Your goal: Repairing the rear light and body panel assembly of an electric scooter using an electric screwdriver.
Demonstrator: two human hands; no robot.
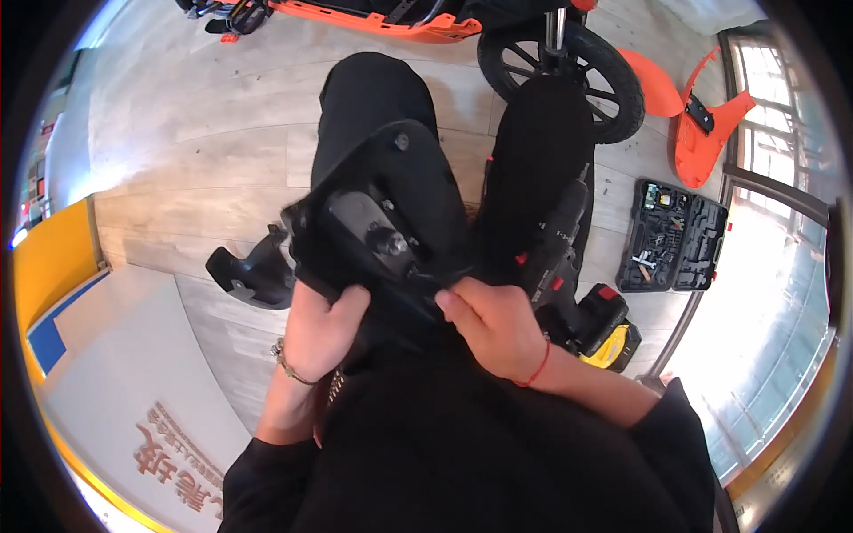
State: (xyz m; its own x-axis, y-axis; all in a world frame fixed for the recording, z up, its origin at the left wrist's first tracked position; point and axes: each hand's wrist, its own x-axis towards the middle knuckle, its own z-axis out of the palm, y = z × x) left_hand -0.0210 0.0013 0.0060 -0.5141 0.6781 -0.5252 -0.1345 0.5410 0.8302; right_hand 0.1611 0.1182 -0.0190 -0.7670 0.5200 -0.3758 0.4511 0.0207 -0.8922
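Note:
Over my lap I hold a black moulded plastic panel (342, 200) with a raised, lighter plate and a round metal fitting in its middle. It looks like a mudguard or cover off a scooter. My left hand (324, 329) grips its lower left edge, thumb on top and most fingers hidden beneath. At the lower right corner, my right hand (493, 327) is closed with the thumb pressed over the edge. A long black case-like piece with red catches (560, 235) lies along my right thigh. Next to it sits a black and red power-tool battery (601, 313).
Ahead stands an orange scooter (382, 25) with a black front wheel (613, 89). Orange body panels (706, 133) lean at the far right. An open black toolbox (666, 235) lies right of me. A curved black part (253, 271) rests on the left floor, near a white board (133, 355).

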